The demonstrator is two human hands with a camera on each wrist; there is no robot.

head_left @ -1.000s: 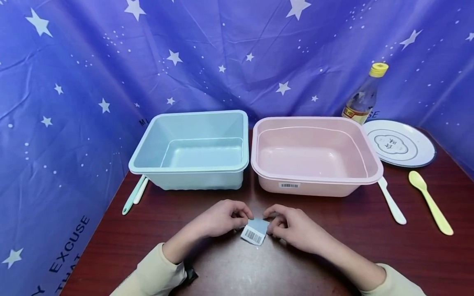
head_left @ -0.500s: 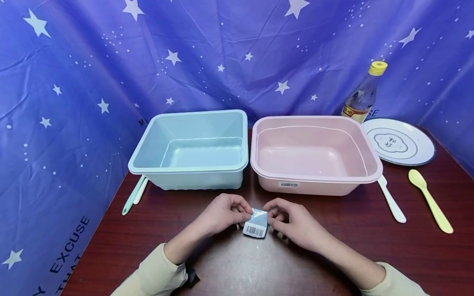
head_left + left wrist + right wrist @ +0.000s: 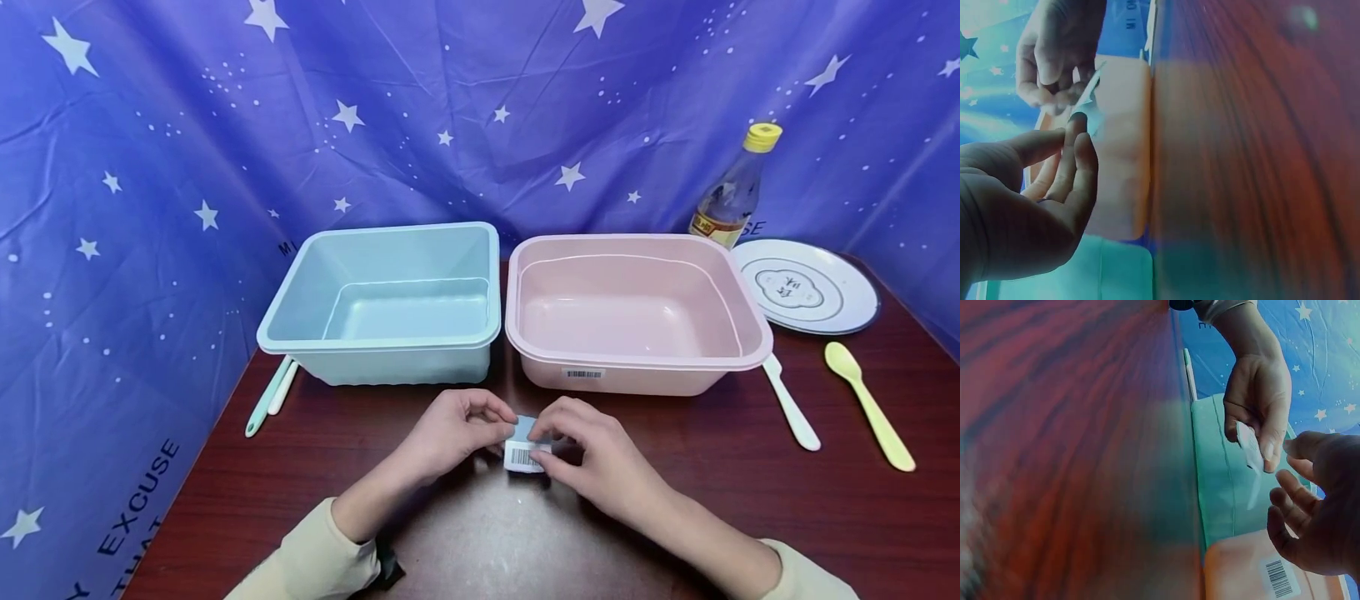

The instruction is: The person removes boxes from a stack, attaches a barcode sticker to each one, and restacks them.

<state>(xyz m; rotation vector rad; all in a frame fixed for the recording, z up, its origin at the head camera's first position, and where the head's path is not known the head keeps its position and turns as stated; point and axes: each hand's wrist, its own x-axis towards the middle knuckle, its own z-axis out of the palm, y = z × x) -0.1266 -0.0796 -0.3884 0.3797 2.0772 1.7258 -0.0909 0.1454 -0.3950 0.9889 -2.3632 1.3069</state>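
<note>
A small flat light-blue piece with a white barcode label (image 3: 522, 455) is between my two hands, in front of the basins. My left hand (image 3: 457, 433) pinches its left edge between thumb and fingertips. In the right wrist view, the left hand (image 3: 1263, 394) holds the thin piece (image 3: 1249, 447) edge-on. My right hand (image 3: 592, 450) is at its right side, thumb and fingers overlapping it in the head view. Seen from the right wrist, the right hand (image 3: 1325, 494) has its fingers spread apart beside the piece.
A blue basin (image 3: 397, 367) and a pink basin (image 3: 622, 381) stand side by side behind the hands. To the right are a bottle (image 3: 726, 200), a white plate (image 3: 847, 292), a white knife (image 3: 793, 408) and a yellow spoon (image 3: 873, 412). Two handles (image 3: 272, 400) poke out at left.
The light-blue piece has risen and turned, its barcode label now facing forward and partly covered. The right hand has shifted left over it; the left hand keeps its pinch, moved slightly up.
</note>
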